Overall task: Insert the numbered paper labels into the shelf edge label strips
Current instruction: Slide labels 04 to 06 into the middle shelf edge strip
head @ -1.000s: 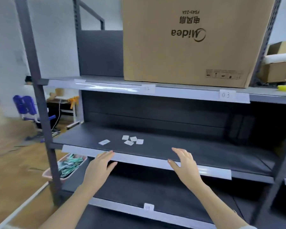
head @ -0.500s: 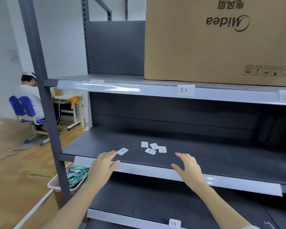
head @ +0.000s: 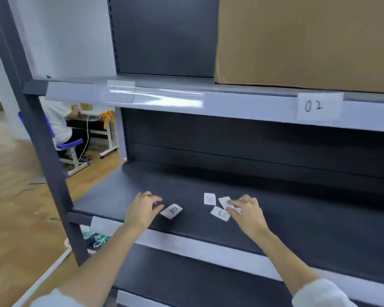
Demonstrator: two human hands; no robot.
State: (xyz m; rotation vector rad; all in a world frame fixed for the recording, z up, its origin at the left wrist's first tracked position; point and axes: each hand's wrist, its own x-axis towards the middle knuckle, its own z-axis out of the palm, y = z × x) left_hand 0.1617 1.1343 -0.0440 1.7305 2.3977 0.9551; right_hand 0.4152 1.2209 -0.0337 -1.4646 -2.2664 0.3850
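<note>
Several small white numbered paper labels lie on the dark middle shelf [head: 275,209]. My left hand [head: 141,210] pinches the left edge of the label marked 04 [head: 172,211], which sits tilted. My right hand [head: 246,212] is down on the label cluster, thumb and fingertips closed on one label [head: 224,201]. Two more labels [head: 209,198] [head: 220,214] lie beside it. The shelf's pale edge label strip [head: 186,242] runs below my wrists. The upper shelf's strip [head: 164,97] holds a label 02 [head: 317,106].
A large cardboard box [head: 308,41] stands on the upper shelf at the right. The rack's dark upright post [head: 42,151] rises at the left. A pink bin [head: 93,239] sits on the floor beside it. A person sits on a blue chair [head: 60,134] behind.
Both hands moved from the shelf's front edge forward onto the shelf, the left to the 04 label, the right to the cluster. My view came closer and shifted left.
</note>
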